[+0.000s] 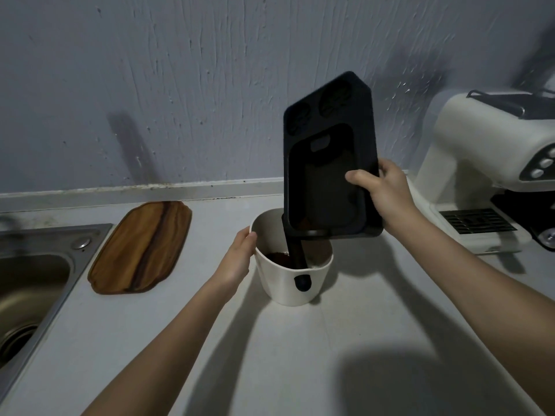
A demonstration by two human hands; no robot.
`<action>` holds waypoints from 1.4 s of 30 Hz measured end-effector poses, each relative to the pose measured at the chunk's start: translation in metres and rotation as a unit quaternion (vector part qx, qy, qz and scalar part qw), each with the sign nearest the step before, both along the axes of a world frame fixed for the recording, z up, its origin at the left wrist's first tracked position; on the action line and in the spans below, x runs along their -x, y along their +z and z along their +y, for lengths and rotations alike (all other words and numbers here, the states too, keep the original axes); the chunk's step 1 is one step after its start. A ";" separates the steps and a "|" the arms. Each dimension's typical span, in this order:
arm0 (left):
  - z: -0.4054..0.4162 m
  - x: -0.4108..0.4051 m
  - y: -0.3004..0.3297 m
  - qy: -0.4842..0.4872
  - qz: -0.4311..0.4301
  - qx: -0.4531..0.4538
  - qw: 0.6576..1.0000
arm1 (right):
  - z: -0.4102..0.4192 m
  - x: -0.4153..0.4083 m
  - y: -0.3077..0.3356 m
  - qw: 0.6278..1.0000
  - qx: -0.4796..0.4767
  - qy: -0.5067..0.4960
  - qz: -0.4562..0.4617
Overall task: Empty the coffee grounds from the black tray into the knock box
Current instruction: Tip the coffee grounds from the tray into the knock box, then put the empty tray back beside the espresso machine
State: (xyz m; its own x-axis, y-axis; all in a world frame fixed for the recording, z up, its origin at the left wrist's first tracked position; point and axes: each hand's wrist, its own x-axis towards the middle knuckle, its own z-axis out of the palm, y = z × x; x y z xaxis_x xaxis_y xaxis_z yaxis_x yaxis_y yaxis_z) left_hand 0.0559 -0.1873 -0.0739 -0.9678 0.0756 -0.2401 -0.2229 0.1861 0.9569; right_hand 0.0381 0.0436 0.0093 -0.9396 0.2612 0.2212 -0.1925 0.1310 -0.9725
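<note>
My right hand grips the right edge of the black tray, which is tipped nearly upright over the knock box. Brown coffee grounds are gathered at the tray's lower end, just above the box's opening. The knock box is a cream-white cup-shaped container with a black bar across it and dark grounds inside. My left hand is wrapped on the box's left wall near the rim.
A wooden board lies on the white counter left of the box. A steel sink is at the far left. A white espresso machine stands at the right, close to my right arm. The wall runs behind.
</note>
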 end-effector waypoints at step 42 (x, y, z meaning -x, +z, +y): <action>0.199 0.020 0.043 0.048 -0.167 -0.160 0.972 | 0.175 0.000 -0.056 0.923 0.265 0.103 -0.260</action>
